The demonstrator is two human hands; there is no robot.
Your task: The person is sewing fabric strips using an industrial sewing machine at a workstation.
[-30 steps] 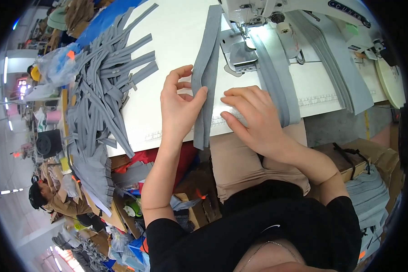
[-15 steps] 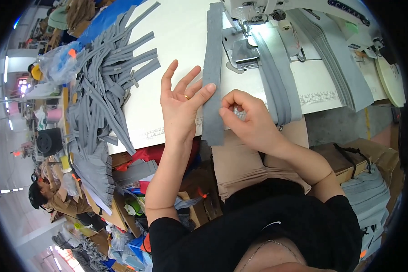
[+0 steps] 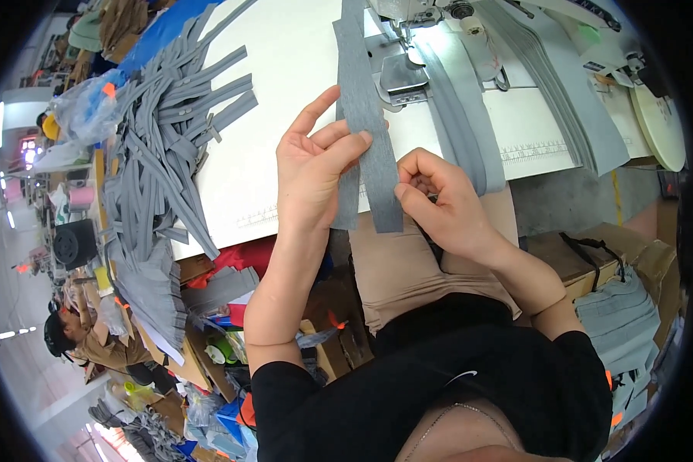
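Observation:
My left hand (image 3: 323, 158) grips a grey fabric strip (image 3: 373, 169), its thumb on the strip's face and its index finger raised at the left. A second strip (image 3: 349, 208) lies behind the first, offset leftward at the lower end. My right hand (image 3: 439, 200) pinches the right edge of the front strip near its bottom. Just right of the strips is the sewing machine's presser foot and plate (image 3: 403, 75). Long grey fabric bands (image 3: 458, 131) run from under the machine head (image 3: 427, 14) to the table's front edge.
A tangled heap of grey zipper strips (image 3: 154, 146) covers the left of the white table (image 3: 239, 154). Stacked grey panels (image 3: 562, 108) lie at the right, beside a round cream-coloured part (image 3: 658, 127). A co-worker (image 3: 100, 343) is at the lower left, among cartons and bags.
The long strip has fanned into two offset layers, the front one shifting right at its lower end. My left hand has risen slightly, and my right fingers have closed on the strip's edge.

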